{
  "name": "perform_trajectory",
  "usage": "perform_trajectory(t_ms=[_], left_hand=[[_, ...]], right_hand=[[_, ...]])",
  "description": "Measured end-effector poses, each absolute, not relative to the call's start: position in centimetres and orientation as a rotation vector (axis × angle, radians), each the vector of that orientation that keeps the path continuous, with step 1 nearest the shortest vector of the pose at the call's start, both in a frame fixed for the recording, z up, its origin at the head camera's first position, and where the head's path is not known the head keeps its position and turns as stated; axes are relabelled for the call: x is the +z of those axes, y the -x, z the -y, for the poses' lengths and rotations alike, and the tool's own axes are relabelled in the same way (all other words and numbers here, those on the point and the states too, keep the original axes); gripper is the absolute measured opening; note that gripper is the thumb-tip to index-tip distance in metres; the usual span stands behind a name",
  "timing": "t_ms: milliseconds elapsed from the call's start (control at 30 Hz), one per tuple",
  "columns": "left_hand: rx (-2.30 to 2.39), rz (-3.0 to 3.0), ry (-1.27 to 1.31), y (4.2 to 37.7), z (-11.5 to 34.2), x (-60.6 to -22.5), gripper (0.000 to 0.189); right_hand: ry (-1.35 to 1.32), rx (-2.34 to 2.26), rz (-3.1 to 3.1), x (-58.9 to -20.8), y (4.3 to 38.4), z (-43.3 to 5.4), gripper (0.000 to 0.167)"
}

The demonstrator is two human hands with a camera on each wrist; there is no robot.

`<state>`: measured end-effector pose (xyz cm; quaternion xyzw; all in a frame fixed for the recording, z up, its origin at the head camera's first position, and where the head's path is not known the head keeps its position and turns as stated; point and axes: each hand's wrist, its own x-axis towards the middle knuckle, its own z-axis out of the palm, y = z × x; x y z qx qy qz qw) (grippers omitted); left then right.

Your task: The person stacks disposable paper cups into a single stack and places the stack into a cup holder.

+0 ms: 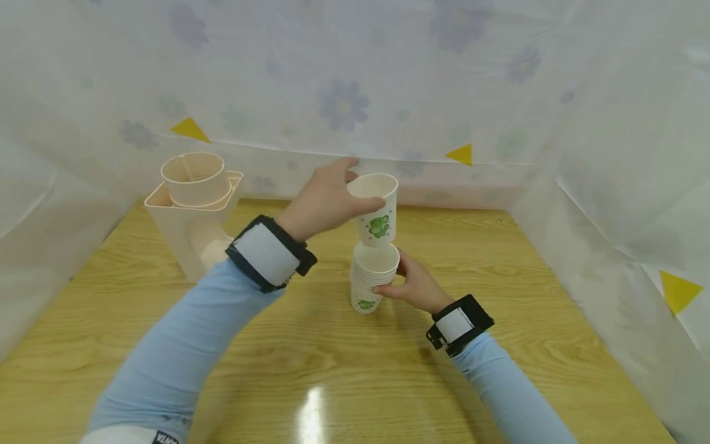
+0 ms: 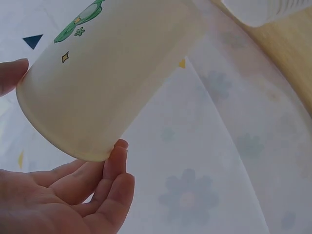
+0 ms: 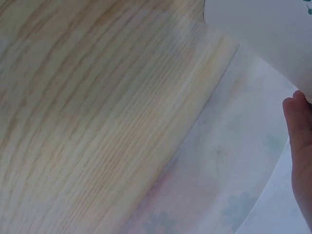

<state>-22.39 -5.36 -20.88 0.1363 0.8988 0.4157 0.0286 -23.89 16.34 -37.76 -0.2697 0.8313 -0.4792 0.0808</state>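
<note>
My left hand (image 1: 327, 200) grips a white paper cup (image 1: 379, 209) near its rim, thumb on the near side and fingers behind. A green cartoon animal is printed on this cup. In the left wrist view the same cup (image 2: 107, 73) fills the upper part, with fingertips at its rim. Just below it stands a stack of nested paper cups (image 1: 374, 277), upright on the table. My right hand (image 1: 416, 287) holds the stack from the right, thumb in front and fingers behind. In the right wrist view only part of that hand (image 3: 302, 141) and a white cup wall show.
A cream-coloured plastic holder (image 1: 194, 228) with a round open tube (image 1: 194, 179) on top stands on the wooden table (image 1: 310, 345) at the left. White flower-patterned sheets (image 1: 344, 74) enclose the back and sides, with yellow triangles (image 1: 459, 154) on them.
</note>
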Motion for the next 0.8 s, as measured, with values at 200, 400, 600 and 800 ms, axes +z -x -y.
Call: perform_trajectory(t_ms=[200,400,600,800], left_hand=[[1.21,-2.738,-0.437,22.2,4.4,-21.9,0.086],[1.177,-2.719,-0.439,22.3,4.2,-22.9,0.087],[1.148,-2.719,-0.47,22.4,4.3,-23.5,0.086],[1.155,-2.707,-0.498,22.6,4.3,-24.0,0.087]], right_hand=[[0.805,-1.435,-2.474,-37.8,23.9,-16.2,0.072],[0.804,-1.43,-2.482,-37.6,23.9,-16.0,0.071],[0.808,-1.429,-2.478,-37.8,24.0,-15.9,0.07],[0.805,-1.423,-2.478,-37.7,24.0,-15.8,0.07]])
